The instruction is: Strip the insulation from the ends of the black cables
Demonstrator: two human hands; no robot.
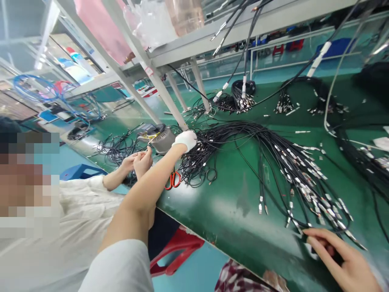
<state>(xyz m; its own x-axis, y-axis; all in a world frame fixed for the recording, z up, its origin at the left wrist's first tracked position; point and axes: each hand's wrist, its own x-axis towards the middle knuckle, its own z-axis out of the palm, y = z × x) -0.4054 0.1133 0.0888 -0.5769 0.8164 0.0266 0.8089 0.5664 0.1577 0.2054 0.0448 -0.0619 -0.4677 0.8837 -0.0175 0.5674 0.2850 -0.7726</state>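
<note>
My left hand (pixel 186 139), in a white glove, reaches far out over the green bench (pixel 231 211) and closes on the left end of a big bundle of black cables (pixel 243 138). The bundle arcs right and ends in several metal connectors (pixel 306 182). My right hand (pixel 340 255) rests at the bench's near edge, fingers curled over a black cable end beside those connectors. What exactly it pinches is hidden under the fingers.
A co-worker in white sits at the left, their hands (pixel 138 160) together near a grey round device (pixel 161 138). Orange-handled scissors (pixel 173 179) lie at the bench edge. More cable bundles (pixel 240 99) lie farther back. Shelf posts (pixel 164 93) rise from the bench.
</note>
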